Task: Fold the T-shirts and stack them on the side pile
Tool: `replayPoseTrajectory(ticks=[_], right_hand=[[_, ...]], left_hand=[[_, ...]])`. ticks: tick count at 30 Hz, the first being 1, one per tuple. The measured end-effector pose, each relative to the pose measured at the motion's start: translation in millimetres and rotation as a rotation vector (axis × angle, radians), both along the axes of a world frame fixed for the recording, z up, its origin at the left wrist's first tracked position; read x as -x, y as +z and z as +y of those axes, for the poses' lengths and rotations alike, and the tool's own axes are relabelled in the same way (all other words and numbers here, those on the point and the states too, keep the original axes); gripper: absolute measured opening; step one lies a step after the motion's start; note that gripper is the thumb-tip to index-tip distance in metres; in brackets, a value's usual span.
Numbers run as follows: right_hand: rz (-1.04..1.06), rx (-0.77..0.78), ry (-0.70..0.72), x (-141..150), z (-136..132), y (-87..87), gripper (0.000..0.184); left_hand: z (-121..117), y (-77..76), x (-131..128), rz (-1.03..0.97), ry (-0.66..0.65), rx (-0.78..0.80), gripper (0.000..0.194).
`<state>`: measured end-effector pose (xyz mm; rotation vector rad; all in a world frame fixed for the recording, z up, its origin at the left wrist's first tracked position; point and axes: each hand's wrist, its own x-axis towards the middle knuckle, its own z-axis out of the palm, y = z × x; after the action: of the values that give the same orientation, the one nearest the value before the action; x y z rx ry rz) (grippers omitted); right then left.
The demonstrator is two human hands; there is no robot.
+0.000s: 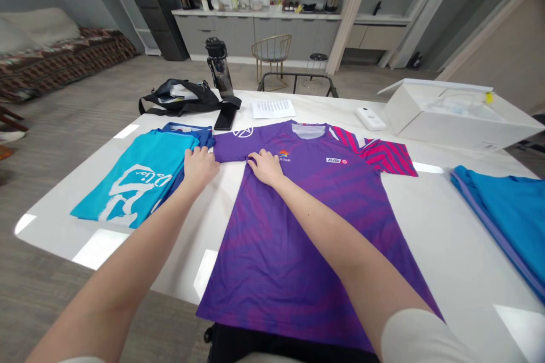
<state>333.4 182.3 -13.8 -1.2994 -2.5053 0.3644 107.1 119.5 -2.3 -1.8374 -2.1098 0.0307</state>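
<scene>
From above, across a glossy white tabletop (434,221), the head view is showing a purple short-sleeved T-shirt (349,198) lying spread out, its neckline pointing away from the person and its hem reaching the near edge. One of its sleeves is carrying red and purple stripes; the other, plain purple with a white emblem, is stretching toward the left.

The left hand (200,167) is resting with bent fingers at the end of that plain sleeve, just beside a folded stack of bright-blue fabric with white lettering (145,158) — whether it is gripping cloth, I cannot tell. The right hand (264,167) is pinching the purple shirt at the underarm, thumb and forefinger meeting on a small fold. Its forearm is crossing over the shirt's front.

Near the right edge, a second folded pile of blue and violet cloth (511,198) is lying well apart from both hands. Farther back, a black fabric waist bag (183,96) is sitting near a dark lidded drinking bottle (220,67), and a black phone (225,119) is lying by a printed white sheet of paper (273,108). A small white plastic device (370,119) is resting beside a large white cardboard box (468,119) — its lid standing partly raised.
</scene>
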Motion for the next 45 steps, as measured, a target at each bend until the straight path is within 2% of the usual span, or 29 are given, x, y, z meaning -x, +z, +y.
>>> replayPoseTrajectory(ticks=[2, 4, 8, 11, 13, 15, 18, 21, 26, 30, 34, 37, 40, 45], right_hand=[[0.054, -0.020, 0.022, -17, 0, 4.2, 0.036], [0.088, -0.069, -0.019, -45, 7, 9.2, 0.032], [0.049, -0.100, -0.292, -135, 38, 16.2, 0.027], [-0.058, -0.046, -0.493, -213, 64, 16.6, 0.028], [-0.128, 0.000, -0.570, -258, 76, 14.6, 0.031], [-0.180, 0.001, -0.624, -293, 81, 11.5, 0.034], [-0.210, -0.020, -0.679, -330, 82, 6.5, 0.041], [-0.234, -0.012, -0.754, -357, 79, 3.2, 0.048], [-0.340, -0.020, -0.826, -397, 67, 2.5, 0.049], [-0.390, 0.019, -0.857, -421, 63, 8.5, 0.048], [-0.428, 0.122, -0.940, -431, 75, 18.6, 0.050], [-0.407, 0.107, -0.960, -437, 93, 22.5, 0.044], [-0.315, 0.042, -0.945, -444, 114, 20.9, 0.042], [-0.221, 0.097, -0.980, -457, 139, 12.6, 0.044]], left_hand=[[0, 7.0, -7, -0.022, 0.034, -0.013, 0.032], [6, 12.2, -24, -0.074, 0.007, -0.039, 0.031], [32, 16.2, -87, -0.270, -0.223, -0.006, 0.033], [61, 13.9, -140, -0.380, -0.363, 0.062, 0.028], [83, 10.2, -173, -0.414, -0.417, 0.113, 0.027], [104, 5.3, -200, -0.424, -0.461, 0.147, 0.029], [130, -3.2, -231, -0.397, -0.552, 0.152, 0.038], [143, -12.2, -248, -0.350, -0.571, 0.155, 0.045], [141, -22.1, -256, -0.296, -0.463, 0.108, 0.051], [139, -21.2, -263, -0.262, -0.410, 0.095, 0.047], [149, -14.7, -291, -0.277, -0.430, 0.039, 0.042], [170, -7.8, -327, -0.305, -0.572, 0.018, 0.040], [203, -2.4, -368, -0.341, -0.682, 0.057, 0.039], [262, -3.7, -417, -0.390, -0.648, 0.165, 0.040]])
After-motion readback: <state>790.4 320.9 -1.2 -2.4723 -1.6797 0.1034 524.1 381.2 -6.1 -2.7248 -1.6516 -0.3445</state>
